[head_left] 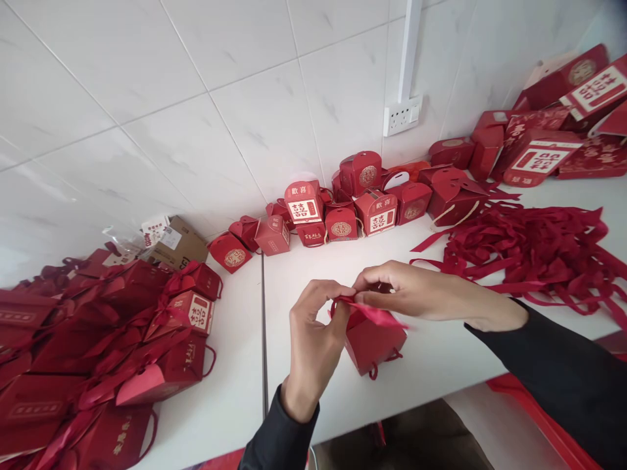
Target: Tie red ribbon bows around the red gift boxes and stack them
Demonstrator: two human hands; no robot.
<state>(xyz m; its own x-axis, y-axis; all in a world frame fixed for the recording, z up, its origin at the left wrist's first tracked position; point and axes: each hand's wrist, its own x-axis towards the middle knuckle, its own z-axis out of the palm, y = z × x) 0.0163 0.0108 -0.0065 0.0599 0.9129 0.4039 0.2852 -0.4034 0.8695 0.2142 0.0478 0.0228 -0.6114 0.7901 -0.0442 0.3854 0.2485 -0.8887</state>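
A small red gift box (pixel 375 343) stands on the white table, with cord loops showing at its lower near side. Over its top, my left hand (pixel 318 333) pinches a red ribbon (pixel 377 315) between thumb and fingers. My right hand (pixel 406 287) grips the same ribbon from the other side, its fingertips nearly meeting those of the left. A short tail of ribbon hangs toward the right across the box. The fingers hide the box's top and the exact shape of the ribbon there.
Many ribbon-tied red boxes (pixel 161 365) crowd the table's left side beside a brown carton (pixel 180 243). Along the wall runs a row of small boxes (pixel 343 220). A heap of loose ribbons (pixel 529 251) lies at right, below larger boxes (pixel 543 156). A seam (pixel 264 313) divides the tabletop.
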